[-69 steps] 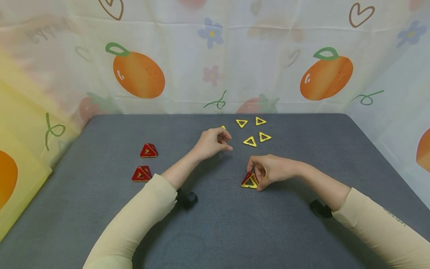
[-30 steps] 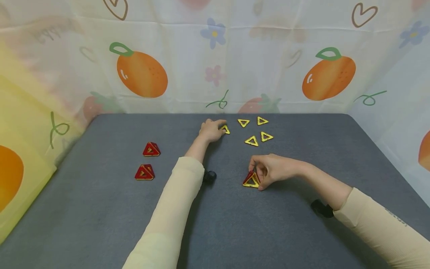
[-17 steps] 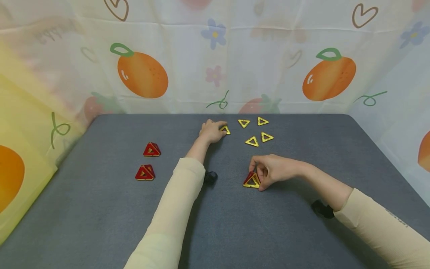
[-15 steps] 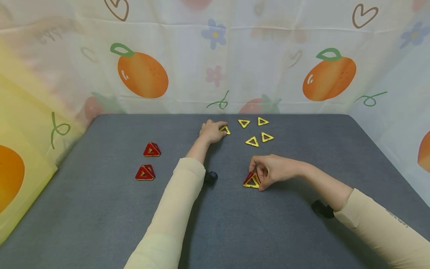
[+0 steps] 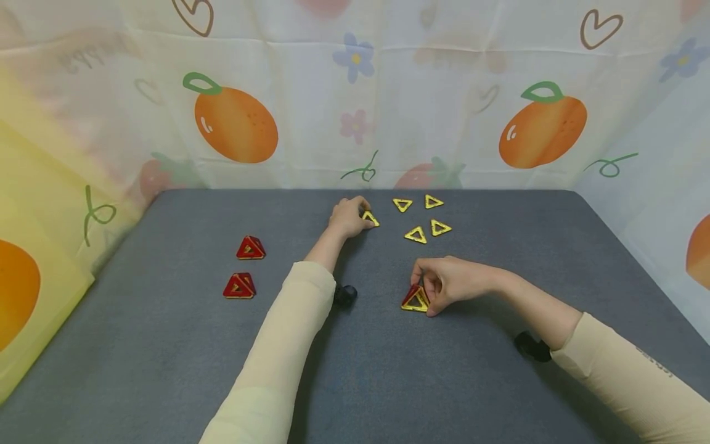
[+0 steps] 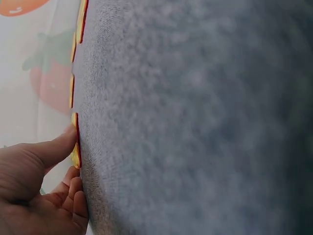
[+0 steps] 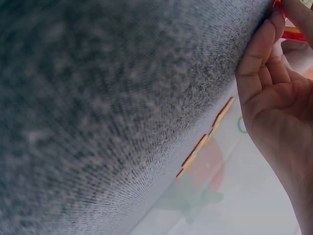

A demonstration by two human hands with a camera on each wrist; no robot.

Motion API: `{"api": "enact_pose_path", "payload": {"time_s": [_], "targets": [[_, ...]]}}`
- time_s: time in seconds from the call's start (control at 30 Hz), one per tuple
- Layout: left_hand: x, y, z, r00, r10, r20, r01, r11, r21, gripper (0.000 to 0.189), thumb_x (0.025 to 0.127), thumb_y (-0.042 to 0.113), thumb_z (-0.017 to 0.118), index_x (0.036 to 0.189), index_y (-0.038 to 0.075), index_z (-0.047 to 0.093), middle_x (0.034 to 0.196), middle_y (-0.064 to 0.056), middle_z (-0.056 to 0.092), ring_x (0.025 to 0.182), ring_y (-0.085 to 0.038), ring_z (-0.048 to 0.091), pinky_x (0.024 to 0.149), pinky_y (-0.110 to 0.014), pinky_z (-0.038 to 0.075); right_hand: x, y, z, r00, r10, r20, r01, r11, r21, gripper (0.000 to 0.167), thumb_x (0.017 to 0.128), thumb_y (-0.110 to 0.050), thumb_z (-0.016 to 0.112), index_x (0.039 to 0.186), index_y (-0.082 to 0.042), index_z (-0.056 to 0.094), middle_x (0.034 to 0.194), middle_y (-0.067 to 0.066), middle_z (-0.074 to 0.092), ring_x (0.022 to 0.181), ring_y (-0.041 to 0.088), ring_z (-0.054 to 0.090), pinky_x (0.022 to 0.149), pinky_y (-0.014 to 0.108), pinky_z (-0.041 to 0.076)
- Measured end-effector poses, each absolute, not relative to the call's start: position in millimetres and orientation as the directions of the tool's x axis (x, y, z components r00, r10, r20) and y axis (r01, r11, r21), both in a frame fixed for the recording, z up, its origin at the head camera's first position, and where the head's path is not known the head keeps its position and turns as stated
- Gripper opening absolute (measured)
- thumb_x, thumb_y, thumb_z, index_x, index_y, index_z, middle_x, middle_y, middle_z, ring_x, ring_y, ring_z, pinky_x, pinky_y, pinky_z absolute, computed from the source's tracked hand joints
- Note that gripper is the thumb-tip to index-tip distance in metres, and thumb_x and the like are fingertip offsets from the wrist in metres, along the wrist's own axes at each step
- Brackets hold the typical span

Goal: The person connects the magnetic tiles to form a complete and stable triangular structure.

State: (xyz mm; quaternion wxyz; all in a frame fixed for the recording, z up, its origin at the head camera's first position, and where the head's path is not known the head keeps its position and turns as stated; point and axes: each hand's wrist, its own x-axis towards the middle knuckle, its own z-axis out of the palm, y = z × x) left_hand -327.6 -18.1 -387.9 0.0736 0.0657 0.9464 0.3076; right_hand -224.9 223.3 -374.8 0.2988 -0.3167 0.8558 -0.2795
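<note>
Right hand point(image 5: 450, 280), nearer: fingers pinch a red-and-yellow pyramid point(image 5: 411, 296) at the hand's eight o'clock. Left hand point(image 5: 347, 217), farther: thumb and fingertips grip a yellow triangle point(image 5: 374, 219) (no long axis evident), at eleven o'clock from the pyramid.

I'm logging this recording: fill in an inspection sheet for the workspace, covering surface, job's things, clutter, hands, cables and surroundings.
Surface: dark gray tabletop, woven-looking texture.
Job's things: two red pyramids stand on the left; four loose yellow triangles lie flat toward the far edge; a gripped triangle and a red-and-yellow assembly are in hand.
Clutter: nothing seen.
Hands: left hand grips the fifth triangle; right hand holds the assembly; black devices at both wrists.
Cables: nothing seen.
Surroundings: pale cloth printed with oranges, flowers and hearts behind the table.
</note>
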Motion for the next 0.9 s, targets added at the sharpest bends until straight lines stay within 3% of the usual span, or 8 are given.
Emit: {"api": "enact_pose_path", "payload": {"time_s": [0.13,0.23,0.4,0.63,0.9], "targets": [[-327,-19,-387,-0.985,0.155,-0.072,0.076,0.774,0.629,0.037,0.09,0.019,0.073,0.123,0.01,0.056,0.125,-0.015,0.06,0.111,-0.032,0.057,0.092,-0.042,0.048,-225,223,-375,-0.622,-0.707,-0.336,-0.374,0.645,-0.667,0.049,0.079,-0.028,0.084,0.115,-0.013,0.054,0.074,-0.001,0.066,0.063,0.009,0.058,0.064,0.024,0.048],[-326,-20,-385,-0.984,0.171,-0.057,0.098,0.773,0.627,0.03,0.091,0.016,0.072,0.116,0.01,0.057,0.114,-0.013,0.064,0.092,-0.027,0.056,0.078,-0.037,0.046,-225,224,-375,-0.623,-0.709,-0.331,-0.379,0.643,-0.665,0.049,0.078,-0.028,0.084,0.115,-0.013,0.054,0.074,-0.002,0.066,0.062,0.009,0.058,0.064,0.024,0.048],[-322,-23,-383,-0.973,0.228,-0.034,0.162,0.779,0.606,0.018,0.092,0.015,0.071,0.107,0.011,0.063,0.111,-0.012,0.068,0.083,-0.023,0.055,0.069,-0.031,0.043,-226,224,-375,-0.621,-0.709,-0.334,-0.377,0.643,-0.666,0.049,0.079,-0.028,0.084,0.115,-0.013,0.054,0.074,-0.001,0.066,0.063,0.01,0.059,0.064,0.024,0.048],[-313,-26,-380,-0.944,0.328,-0.044,0.212,0.701,0.681,0.012,0.09,0.016,0.073,0.1,0.009,0.073,0.102,-0.011,0.075,0.085,-0.022,0.074,0.072,-0.028,0.058,-226,223,-376,-0.621,-0.705,-0.344,-0.368,0.649,-0.666,0.049,0.079,-0.027,0.084,0.115,-0.014,0.054,0.073,-0.002,0.066,0.062,0.009,0.059,0.064,0.024,0.048],[-303,-24,-374,-0.877,0.478,-0.04,0.319,0.643,0.696,0.026,0.086,0.015,0.077,0.111,0.007,0.073,0.105,-0.011,0.074,0.094,-0.022,0.068,0.08,-0.031,0.054,-226,222,-375,-0.621,-0.706,-0.341,-0.367,0.646,-0.669,0.048,0.078,-0.026,0.084,0.114,-0.013,0.054,0.072,-0.002,0.065,0.061,0.009,0.058,0.062,0.024,0.047]]}}
